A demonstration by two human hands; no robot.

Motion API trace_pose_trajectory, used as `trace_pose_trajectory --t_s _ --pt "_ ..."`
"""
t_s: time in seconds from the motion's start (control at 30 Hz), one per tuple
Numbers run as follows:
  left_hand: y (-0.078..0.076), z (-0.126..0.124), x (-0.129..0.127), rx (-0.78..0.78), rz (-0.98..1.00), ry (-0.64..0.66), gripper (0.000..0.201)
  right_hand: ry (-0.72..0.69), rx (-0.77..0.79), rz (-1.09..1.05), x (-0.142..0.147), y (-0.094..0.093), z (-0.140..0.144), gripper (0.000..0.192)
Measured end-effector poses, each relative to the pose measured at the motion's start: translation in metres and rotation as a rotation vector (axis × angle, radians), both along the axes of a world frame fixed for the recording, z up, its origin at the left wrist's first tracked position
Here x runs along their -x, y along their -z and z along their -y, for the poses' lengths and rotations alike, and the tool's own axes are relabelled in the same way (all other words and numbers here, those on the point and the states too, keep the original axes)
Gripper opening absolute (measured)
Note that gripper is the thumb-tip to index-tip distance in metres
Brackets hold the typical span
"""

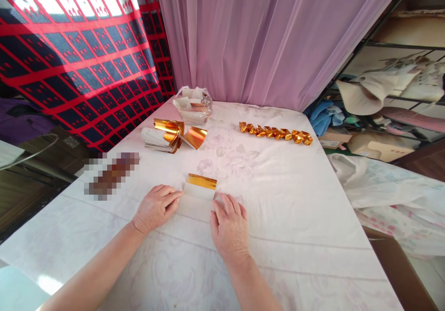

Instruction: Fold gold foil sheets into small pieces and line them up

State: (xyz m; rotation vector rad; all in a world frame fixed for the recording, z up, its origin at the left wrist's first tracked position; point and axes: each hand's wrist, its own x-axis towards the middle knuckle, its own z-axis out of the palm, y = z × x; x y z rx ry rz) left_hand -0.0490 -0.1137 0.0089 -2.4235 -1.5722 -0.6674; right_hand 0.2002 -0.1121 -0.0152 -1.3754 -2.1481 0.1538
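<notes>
A small sheet of gold foil paper [199,192] lies on the cloth in front of me, white side up. A gold strip [202,181] shows along its far edge. My left hand [158,207] is at the sheet's left edge, fingers close together, fingertips pinched at that side. At the right edge rests my right hand [230,227], its fingers apart and lying down, the index fingertip touching the paper. Beyond my hands is a stack of foil paper [160,142] with curled gold sheets [196,137] on it. A row of folded gold foil pieces [276,132] lies at the far right.
A clear plastic bag [193,107] with papers inside stands at the back. A pixelated brown object [113,175] lies on the left. The table carries a pale floral cloth [295,209]. A purple curtain [236,37] hangs behind; loaded shelves [392,93] stand on the right.
</notes>
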Motion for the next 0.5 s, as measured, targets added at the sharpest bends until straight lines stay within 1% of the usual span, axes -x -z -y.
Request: trace_pose_trajectory --t_s 0.13,0.27,0.37,0.43,0.5 --pt "0.001 -0.001 0.000 0.038 0.014 -0.005 0.021 0.003 -0.016 -0.051 -0.002 0.000 -0.007 0.020" --pt "-0.002 -0.006 -0.003 0.114 0.035 -0.023 0.017 -0.001 0.001 -0.111 0.003 -0.003 -0.025 0.022" --pt "-0.006 -0.014 -0.006 0.159 0.023 -0.050 0.013 0.011 0.021 -0.099 0.008 -0.003 -0.035 0.029" --pt "-0.008 -0.020 -0.008 0.172 0.030 -0.061 0.013 0.026 0.020 -0.094 0.010 -0.002 -0.037 0.032" --pt "-0.009 -0.024 -0.008 0.198 0.052 -0.085 0.013 0.022 0.005 -0.093 0.009 -0.001 -0.036 0.029"
